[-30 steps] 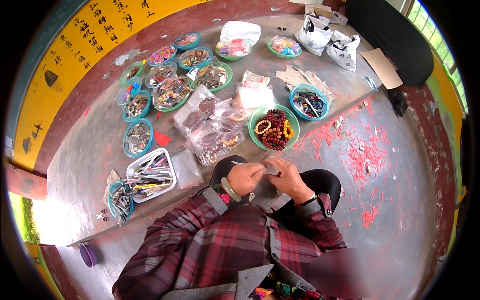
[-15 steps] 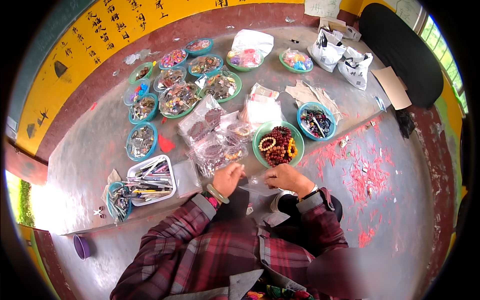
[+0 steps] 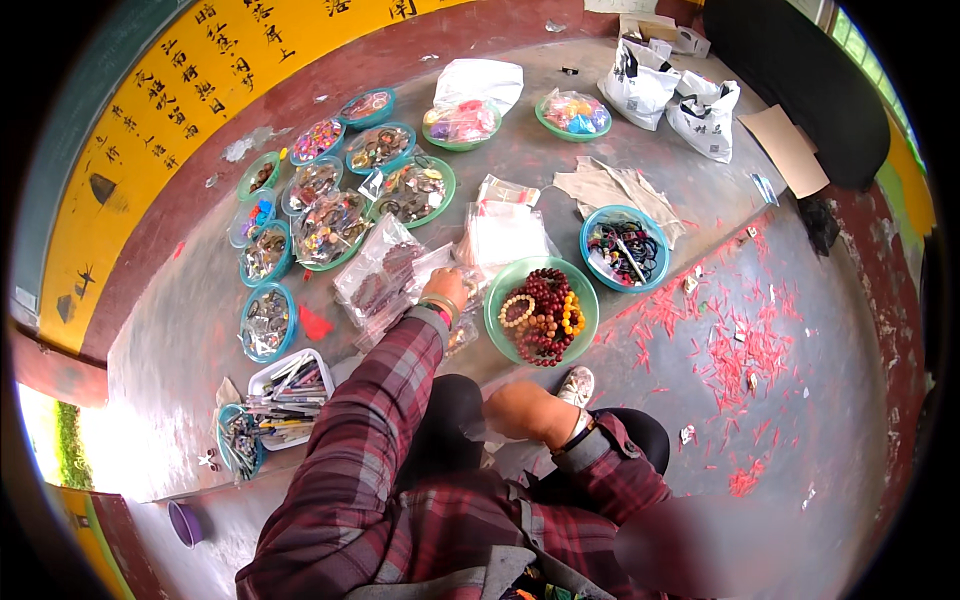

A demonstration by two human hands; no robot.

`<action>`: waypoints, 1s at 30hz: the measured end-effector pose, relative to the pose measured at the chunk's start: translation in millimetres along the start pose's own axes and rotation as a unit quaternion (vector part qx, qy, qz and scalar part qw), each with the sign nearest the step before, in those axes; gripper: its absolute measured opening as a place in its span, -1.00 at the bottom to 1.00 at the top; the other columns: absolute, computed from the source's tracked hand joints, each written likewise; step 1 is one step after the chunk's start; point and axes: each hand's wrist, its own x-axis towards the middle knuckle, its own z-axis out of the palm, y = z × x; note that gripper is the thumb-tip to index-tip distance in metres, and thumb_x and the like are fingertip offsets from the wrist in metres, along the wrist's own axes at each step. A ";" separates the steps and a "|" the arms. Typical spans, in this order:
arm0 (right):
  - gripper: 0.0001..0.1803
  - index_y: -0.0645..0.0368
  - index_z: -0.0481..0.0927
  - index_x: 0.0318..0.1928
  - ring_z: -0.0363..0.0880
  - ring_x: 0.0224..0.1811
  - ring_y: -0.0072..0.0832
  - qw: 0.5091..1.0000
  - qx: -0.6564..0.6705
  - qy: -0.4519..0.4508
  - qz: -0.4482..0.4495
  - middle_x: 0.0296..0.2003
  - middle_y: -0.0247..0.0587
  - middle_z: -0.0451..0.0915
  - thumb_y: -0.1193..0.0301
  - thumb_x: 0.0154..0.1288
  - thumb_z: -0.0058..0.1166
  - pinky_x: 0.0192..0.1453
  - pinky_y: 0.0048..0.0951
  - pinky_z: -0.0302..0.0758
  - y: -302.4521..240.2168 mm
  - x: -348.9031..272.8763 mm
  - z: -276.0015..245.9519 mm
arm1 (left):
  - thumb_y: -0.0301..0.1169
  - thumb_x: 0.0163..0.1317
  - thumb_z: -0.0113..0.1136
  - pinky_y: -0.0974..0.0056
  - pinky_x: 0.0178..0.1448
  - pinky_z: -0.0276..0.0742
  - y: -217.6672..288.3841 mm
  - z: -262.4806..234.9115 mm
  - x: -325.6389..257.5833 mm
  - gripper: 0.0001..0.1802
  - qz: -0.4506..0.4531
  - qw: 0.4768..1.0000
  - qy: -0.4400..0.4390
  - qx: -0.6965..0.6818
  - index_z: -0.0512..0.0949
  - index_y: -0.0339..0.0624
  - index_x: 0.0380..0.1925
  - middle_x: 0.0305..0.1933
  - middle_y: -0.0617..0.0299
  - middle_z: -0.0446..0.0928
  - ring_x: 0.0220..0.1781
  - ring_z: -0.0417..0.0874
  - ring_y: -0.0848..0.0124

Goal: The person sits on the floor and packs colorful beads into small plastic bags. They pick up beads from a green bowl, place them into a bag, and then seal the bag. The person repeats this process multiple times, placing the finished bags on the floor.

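Observation:
My left hand (image 3: pixel 445 289), with bead bracelets at the wrist, is stretched forward onto a heap of clear plastic bags (image 3: pixel 385 280) holding dark beads. Its fingers curl down out of sight among the bags. Just right of it stands a green bowl (image 3: pixel 503 283) filled with dark red, yellow and pale bead bracelets (image 3: pixel 545 315). My right hand (image 3: pixel 512 408) stays low by my knee, close to a white shoe (image 3: pixel 577 385); its fingers are hidden, and I cannot see whether it holds anything.
Several teal and green bowls of trinkets (image 3: pixel 330 225) crowd the concrete ledge at the left. A white tray of tools (image 3: pixel 290 385) sits near the front edge, a teal bowl of bangles (image 3: pixel 624 250) at the right, white bags (image 3: pixel 700 115) at the back. Red scraps (image 3: pixel 740 350) litter the floor.
Both hands were together over my lap. The left hand has since reached forward onto the plastic bags, and the right hand has dropped back beside my knee.

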 end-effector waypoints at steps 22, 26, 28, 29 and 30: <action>-0.81 0.17 0.59 -0.48 0.56 -0.38 -0.08 1.000 -0.011 -0.018 -0.011 -0.47 -0.03 0.57 0.38 0.02 -0.07 -0.31 -0.15 0.48 -9.3 3.4 6.7 | -0.51 0.13 0.06 0.35 -0.23 0.61 -71.6 -18.7 7.0 -0.75 -0.190 0.746 0.028 -0.638 0.46 -0.35 -0.16 -0.18 0.13 0.54 -0.24 0.62 0.32; -0.81 0.20 0.60 -0.50 0.57 -0.39 -0.07 1.000 -0.015 -0.016 -0.005 -0.47 -0.02 0.58 0.40 -0.01 -0.08 -0.31 -0.14 0.49 -13.3 1.1 1.6 | -0.47 0.17 0.07 0.33 -0.19 0.60 -67.0 -43.6 -16.4 -0.75 -0.060 0.531 -0.022 -0.845 0.43 -0.22 -0.12 -0.17 0.21 0.52 -0.29 0.59 0.35; -0.81 0.22 0.60 -0.50 0.57 -0.39 -0.07 1.000 -0.011 -0.018 0.002 -0.47 0.00 0.58 0.40 -0.03 -0.06 -0.31 -0.14 0.50 -13.8 -2.7 -1.3 | -0.45 0.17 0.08 0.30 -0.15 0.57 -39.4 -56.8 -28.7 -0.71 -0.043 0.438 -0.047 -0.897 0.41 -0.17 -0.08 -0.15 0.24 0.52 -0.25 0.58 0.36; -0.81 0.23 0.60 -0.50 0.57 -0.39 -0.07 1.000 -0.009 -0.018 0.004 -0.47 0.00 0.58 0.41 -0.05 -0.05 -0.30 -0.15 0.50 -15.2 -4.7 -3.9 | -0.44 0.18 0.07 0.28 -0.13 0.56 -20.6 -63.1 -35.8 -0.68 -0.048 0.403 -0.065 -0.912 0.40 -0.15 -0.04 -0.12 0.25 0.52 -0.21 0.57 0.36; -0.81 0.24 0.60 -0.50 0.58 -0.38 -0.07 1.000 -0.006 -0.020 0.006 -0.47 0.01 0.59 0.41 -0.06 -0.04 -0.30 -0.15 0.50 -16.4 -6.2 -5.4 | -0.43 0.19 0.07 0.27 -0.11 0.54 -9.9 -65.2 -39.3 -0.65 -0.054 0.366 -0.082 -0.925 0.39 -0.13 0.00 -0.09 0.26 0.52 -0.16 0.57 0.36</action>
